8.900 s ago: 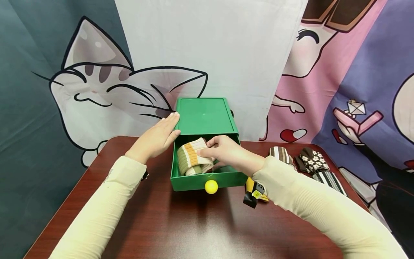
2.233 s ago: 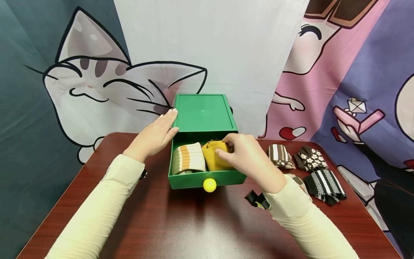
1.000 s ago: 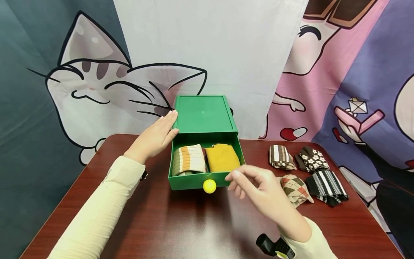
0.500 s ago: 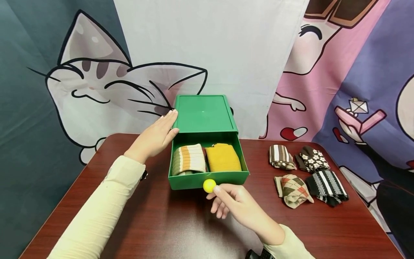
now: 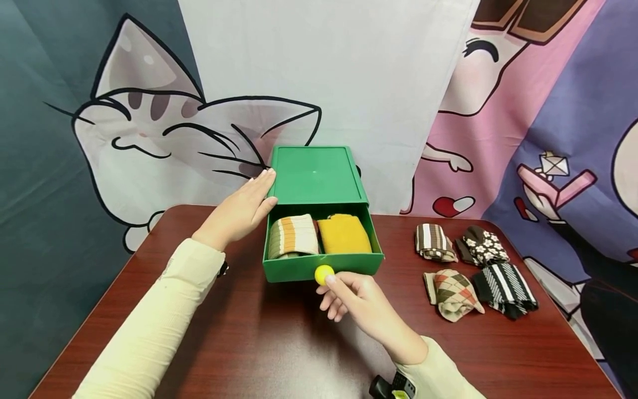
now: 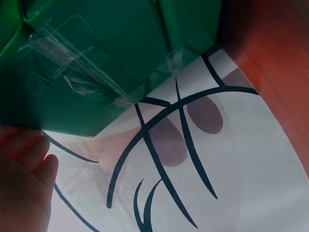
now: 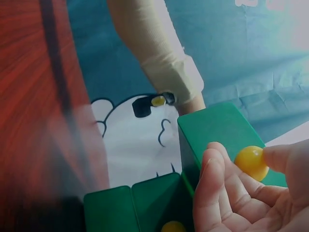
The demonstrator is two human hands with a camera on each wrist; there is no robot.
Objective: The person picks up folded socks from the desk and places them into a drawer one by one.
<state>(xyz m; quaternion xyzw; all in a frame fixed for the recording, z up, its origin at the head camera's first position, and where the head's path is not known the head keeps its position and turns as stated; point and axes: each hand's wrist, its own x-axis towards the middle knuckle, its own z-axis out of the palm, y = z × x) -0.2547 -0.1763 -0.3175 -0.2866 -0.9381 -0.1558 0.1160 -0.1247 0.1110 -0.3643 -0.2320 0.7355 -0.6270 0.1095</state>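
A green drawer box [image 5: 316,174] stands at the back of the table, its drawer [image 5: 294,270] pulled out toward me. Inside lie a folded green, orange and white striped sock [image 5: 294,235] on the left and a folded mustard-yellow sock [image 5: 345,234] on the right. My right hand [image 5: 366,307] pinches the drawer's round yellow knob [image 7: 252,163] between thumb and fingers. Straight-fingered, my left hand [image 5: 236,213] rests against the box's upper left edge. In the left wrist view, its fingertips touch the green wall [image 6: 106,63], which carries clear tape.
On the table's right lie a brown striped folded sock [image 5: 435,243], a dark floral one [image 5: 483,246], an argyle one [image 5: 452,293] and a black-and-white one [image 5: 505,288]. A second yellow knob [image 7: 174,227] shows lower on the box. A cartoon-printed cloth [image 5: 319,72] hangs behind.
My right hand let go of the yellow sock in the drawer, moved down to the knob and took hold. The drawer has since slid slightly inward. My left hand keeps its place.
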